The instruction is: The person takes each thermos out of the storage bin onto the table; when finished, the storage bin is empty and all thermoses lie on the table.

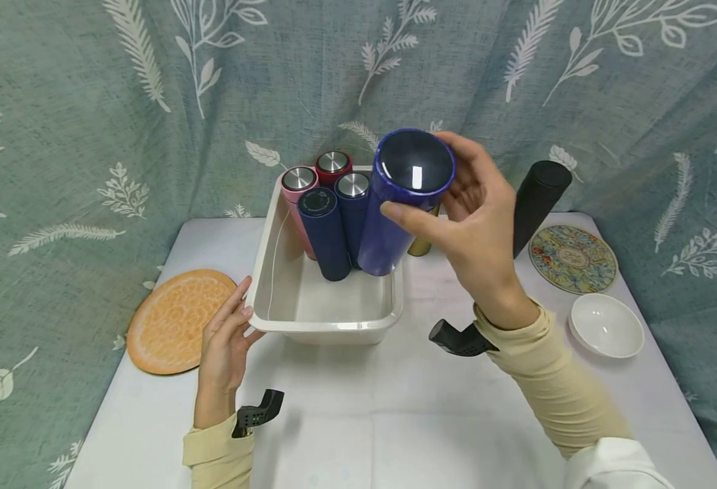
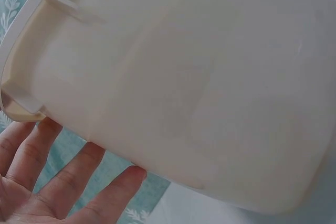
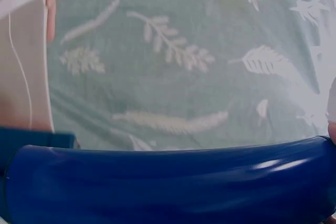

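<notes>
My right hand (image 1: pixel 481 217) grips a shiny blue thermos flask (image 1: pixel 389 224) near its glossy black top. The flask is upright, slightly tilted, over the right part of a white plastic tub (image 1: pixel 261 285); whether its base touches the tub cannot be told. In the tub's far part stand a pink thermos (image 1: pixel 294 197), a red thermos (image 1: pixel 334 163) and two dark blue thermoses, one with a black lid (image 1: pixel 322 231), one with a steel lid (image 1: pixel 352 197). My left hand (image 1: pixel 227 339) touches the tub's near left corner, its fingers (image 2: pixel 79 174) fairly straight against the side.
Behind my right hand stands a black bottle (image 1: pixel 538 197); a gold item (image 1: pixel 419 246) is mostly hidden. A patterned round mat (image 1: pixel 572 258) and white bowl (image 1: pixel 605 326) lie right, an orange round mat (image 1: pixel 175 319) left. Leaf-printed curtain (image 1: pixel 309 68) surrounds the white table (image 1: pixel 371 407).
</notes>
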